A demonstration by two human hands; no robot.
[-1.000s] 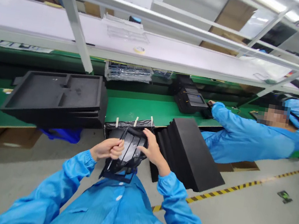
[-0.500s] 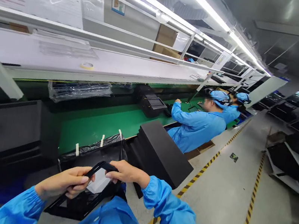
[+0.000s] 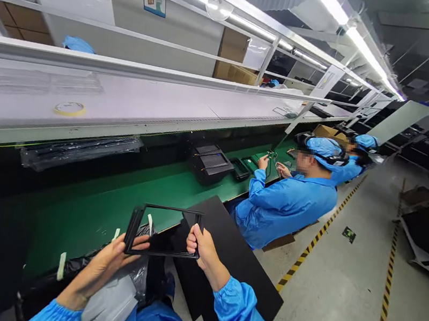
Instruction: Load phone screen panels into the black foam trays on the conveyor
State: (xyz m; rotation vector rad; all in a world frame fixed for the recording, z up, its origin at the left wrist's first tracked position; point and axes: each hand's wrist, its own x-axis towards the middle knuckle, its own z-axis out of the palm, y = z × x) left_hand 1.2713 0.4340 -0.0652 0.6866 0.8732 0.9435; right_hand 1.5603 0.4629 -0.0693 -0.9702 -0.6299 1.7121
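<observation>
I have a black tablet-like panel (image 3: pixel 164 231) held up in both hands, over my lap and just in front of the green conveyor belt (image 3: pixel 110 203). My right hand (image 3: pixel 201 246) is closed on its right edge, thumb over the rim and fingers curled behind. My left hand (image 3: pixel 108 263) is more open: the thumb lies along the lower left edge, the fingers spread underneath; how firmly it grips I cannot tell.

Judgement on handling: the panel looks thin, flat and stiff, probably light. Its glossy face reflects the lamps, so I judge it slippery, easily marked and likely fragile. Best taken by the bezel edges and corners, not the face.

Surroundings: a grey plastic bag (image 3: pixel 113 302) lies under my left wrist. Behind it, a black-lined bin (image 3: pixel 79 266) taped at the rim sits against the belt. A stack of black foam sheets (image 3: pixel 231 261) leans just beside my right forearm and limits sideways room. Farther along the belt stand a black device (image 3: pixel 212 163) and a co-worker in blue (image 3: pixel 287 202), well apart. A tape roll (image 3: pixel 69 108) rests on the white shelf (image 3: pixel 134 101) above.
</observation>
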